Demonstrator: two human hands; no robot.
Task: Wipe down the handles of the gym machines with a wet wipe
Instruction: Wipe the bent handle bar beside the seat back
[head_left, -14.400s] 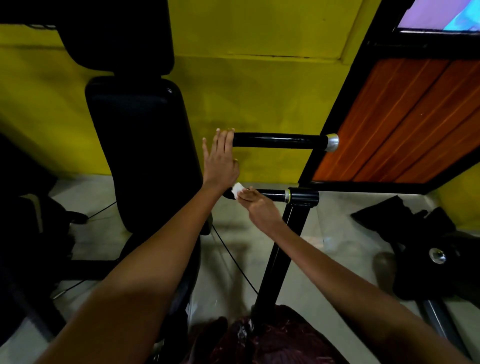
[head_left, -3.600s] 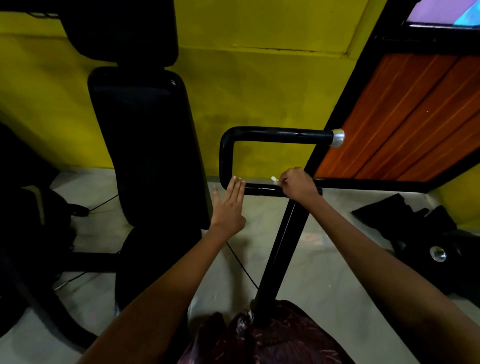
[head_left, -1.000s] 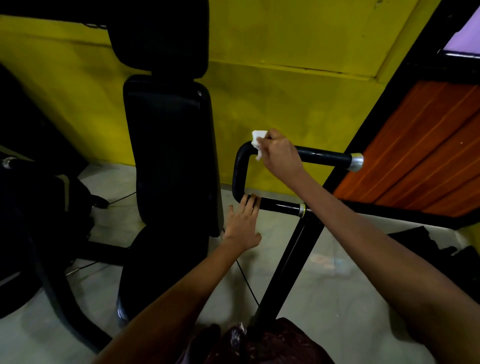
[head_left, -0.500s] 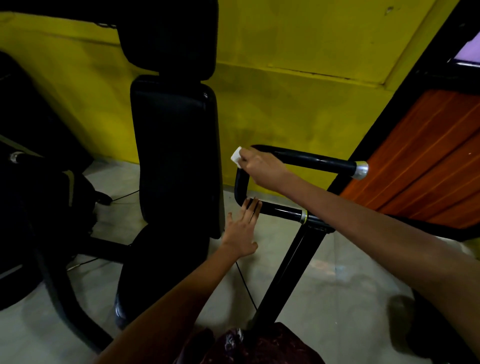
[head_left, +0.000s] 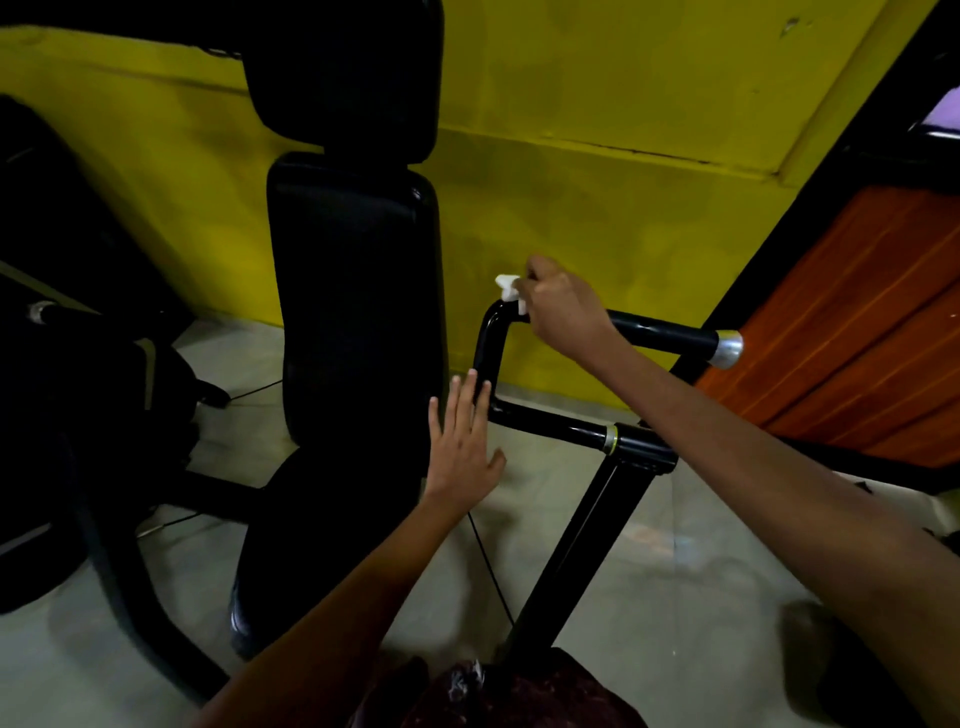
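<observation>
A black U-shaped machine handle (head_left: 660, 332) with a silver end cap juts out from a black upright post. My right hand (head_left: 561, 312) pinches a small white wet wipe (head_left: 509, 291) and holds it at the handle's upper left bend. My left hand (head_left: 465, 441) is flat with straight fingers, its fingertips touching the handle's lower left bend. The part of the upper bar under my right hand is hidden.
A tall black padded seat back (head_left: 358, 291) stands just left of the handle, against a yellow wall (head_left: 597, 130). More dark equipment (head_left: 78, 389) fills the left. An orange slatted panel (head_left: 857, 322) in a black frame is at right. Grey floor (head_left: 649, 571) lies below.
My right hand with the wipe has shifted slightly up and right along the upper bend. My left hand stays flat at the lower bend. The camera has moved a little.
</observation>
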